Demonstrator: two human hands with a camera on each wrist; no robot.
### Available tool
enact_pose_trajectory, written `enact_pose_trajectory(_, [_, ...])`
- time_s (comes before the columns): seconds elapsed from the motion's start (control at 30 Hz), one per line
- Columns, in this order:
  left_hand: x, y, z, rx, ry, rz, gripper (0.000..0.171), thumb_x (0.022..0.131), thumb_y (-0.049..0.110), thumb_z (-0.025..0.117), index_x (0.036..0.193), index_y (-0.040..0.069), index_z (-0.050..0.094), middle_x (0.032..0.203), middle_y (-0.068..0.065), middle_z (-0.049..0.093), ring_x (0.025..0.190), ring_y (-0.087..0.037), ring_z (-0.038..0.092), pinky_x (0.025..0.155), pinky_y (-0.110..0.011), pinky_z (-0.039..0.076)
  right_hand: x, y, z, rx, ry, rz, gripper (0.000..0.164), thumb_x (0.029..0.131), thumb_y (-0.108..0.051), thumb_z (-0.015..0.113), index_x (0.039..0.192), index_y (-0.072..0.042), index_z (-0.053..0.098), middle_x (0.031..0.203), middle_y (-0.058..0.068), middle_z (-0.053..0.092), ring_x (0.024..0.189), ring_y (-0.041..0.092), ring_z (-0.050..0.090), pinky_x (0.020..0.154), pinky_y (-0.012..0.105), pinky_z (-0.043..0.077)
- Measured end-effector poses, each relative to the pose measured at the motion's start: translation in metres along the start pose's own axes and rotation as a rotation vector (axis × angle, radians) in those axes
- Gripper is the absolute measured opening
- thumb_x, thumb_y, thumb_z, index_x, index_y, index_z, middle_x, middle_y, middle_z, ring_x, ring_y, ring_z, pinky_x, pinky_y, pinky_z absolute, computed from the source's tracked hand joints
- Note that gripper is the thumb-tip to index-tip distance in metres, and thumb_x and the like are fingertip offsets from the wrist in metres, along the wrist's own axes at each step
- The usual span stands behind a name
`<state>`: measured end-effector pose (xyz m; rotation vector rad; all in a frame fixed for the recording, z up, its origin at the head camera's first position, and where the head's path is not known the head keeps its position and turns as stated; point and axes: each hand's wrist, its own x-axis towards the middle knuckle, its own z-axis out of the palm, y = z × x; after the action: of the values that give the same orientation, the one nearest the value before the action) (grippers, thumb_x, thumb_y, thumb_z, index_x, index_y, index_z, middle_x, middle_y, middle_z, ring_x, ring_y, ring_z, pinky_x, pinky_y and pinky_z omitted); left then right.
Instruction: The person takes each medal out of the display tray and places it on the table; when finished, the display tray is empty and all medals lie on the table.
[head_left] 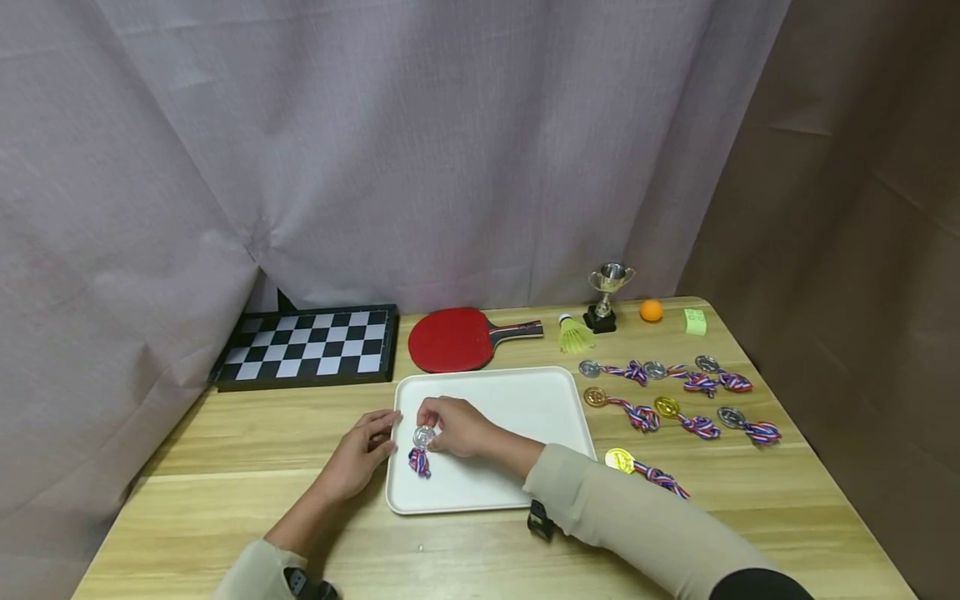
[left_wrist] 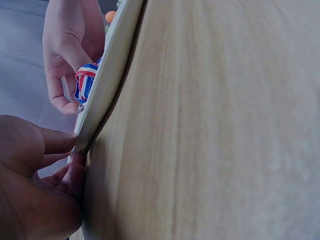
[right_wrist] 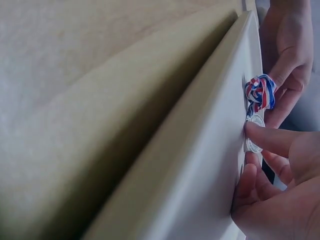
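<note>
A silver medal (head_left: 423,437) with a knotted red, white and blue ribbon (head_left: 419,462) lies at the left end of a white rectangular tray (head_left: 517,392). My right hand (head_left: 459,427) reaches over the tray and pinches the medal's edge between thumb and fingers; the right wrist view shows the silver disc (right_wrist: 255,131) at the thumb tip, its ribbon bunched beyond. At the tray's left side, my left hand (head_left: 362,454) grips the rim, with thumb and fingers closing on the edge in the left wrist view.
Right of the tray lie several ribboned medals, among them a gold one (head_left: 619,460) and a bronze one (head_left: 595,397). Along the back are a checkerboard (head_left: 307,343), red table tennis paddle (head_left: 450,340), yellow shuttlecock (head_left: 574,335), trophy cup (head_left: 606,292), orange ball (head_left: 651,311) and green block (head_left: 695,322).
</note>
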<state>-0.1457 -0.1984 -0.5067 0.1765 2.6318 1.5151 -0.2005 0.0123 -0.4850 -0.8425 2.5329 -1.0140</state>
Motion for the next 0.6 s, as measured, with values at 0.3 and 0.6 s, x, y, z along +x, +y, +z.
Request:
enact_pose_trajectory(0.3, [0.001, 0.001, 0.000, 0.003, 0.003, -0.009, 0.044, 0.098, -0.009, 0.060, 0.142, -0.007, 0.056, 0.148, -0.020, 0.051, 0.121, -0.032, 0.061, 0.100, -0.039, 0.056, -0.009, 0.001, -0.007, 0.225, 0.018, 0.021, 0.022, 0.089, 0.004, 0.069, 0.102, -0.014, 0.064, 0.087, -0.002, 0.069, 0.080, 0.007, 0.059, 0.075, 0.024, 0.047])
enact_pose_trajectory(0.6, [0.000, 0.003, 0.000, 0.021, 0.001, -0.018, 0.044, 0.098, -0.008, 0.061, 0.142, -0.006, 0.057, 0.147, -0.020, 0.051, 0.121, -0.032, 0.061, 0.100, -0.041, 0.056, -0.032, 0.004, -0.028, 0.541, -0.030, -0.005, 0.016, 0.099, -0.001, 0.059, 0.113, 0.000, 0.066, 0.101, 0.010, 0.061, 0.083, 0.014, 0.068, 0.076, 0.028, 0.062])
